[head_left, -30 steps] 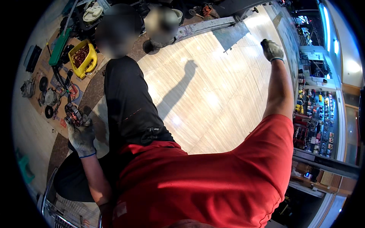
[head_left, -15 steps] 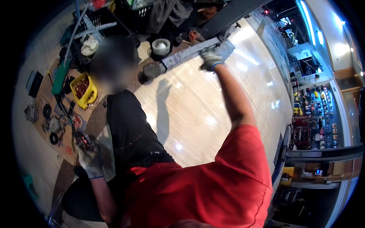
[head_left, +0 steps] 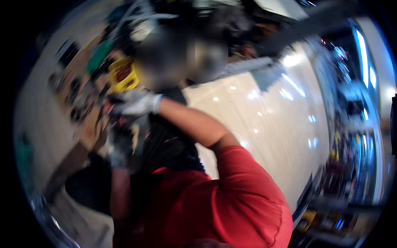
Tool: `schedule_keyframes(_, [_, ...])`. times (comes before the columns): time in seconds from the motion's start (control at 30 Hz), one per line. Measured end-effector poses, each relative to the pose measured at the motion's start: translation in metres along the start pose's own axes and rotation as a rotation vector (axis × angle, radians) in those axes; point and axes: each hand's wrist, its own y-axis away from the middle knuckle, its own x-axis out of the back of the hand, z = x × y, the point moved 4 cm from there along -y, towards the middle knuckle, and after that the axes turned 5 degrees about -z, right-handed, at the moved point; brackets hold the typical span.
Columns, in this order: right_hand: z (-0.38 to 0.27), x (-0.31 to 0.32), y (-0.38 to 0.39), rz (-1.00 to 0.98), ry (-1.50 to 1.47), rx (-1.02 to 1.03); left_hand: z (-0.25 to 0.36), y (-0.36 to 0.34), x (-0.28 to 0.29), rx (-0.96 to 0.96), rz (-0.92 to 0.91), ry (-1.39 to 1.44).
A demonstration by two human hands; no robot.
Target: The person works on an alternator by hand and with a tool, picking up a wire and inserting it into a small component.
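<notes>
- The left hand point(head_left: 119, 145), in a pale grey knit glove, holds a dark, reddish-tinged part point(head_left: 120, 120), badly blurred, left of the black-trousered leg point(head_left: 170, 138).
- The right hand point(head_left: 135, 102), white-gloved, reaches across to the part's far side; whether it grips, I cannot tell.
- Beyond, a yellow plastic container point(head_left: 126, 86) holds reddish-brown bits point(head_left: 123, 72), near brown cardboard point(head_left: 88, 134).
</notes>
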Motion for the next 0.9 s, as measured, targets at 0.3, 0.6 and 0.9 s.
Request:
schedule_keyframes(0.3, [-0.012,-0.003,-0.003,0.035,0.09,0.053,0.011,0.016,-0.069,-0.212,0.097,-0.018])
schedule_keyframes(0.6, [-0.023,-0.014,0.021,0.027,0.741,0.003,0.016,0.013,-0.062,-0.303,0.145,-0.051])
schedule_keyframes(0.9, [-0.056,0.019,0.021,0.156,1.0,-0.043,0.022,0.017,-0.057,-0.36,0.28,-0.394])
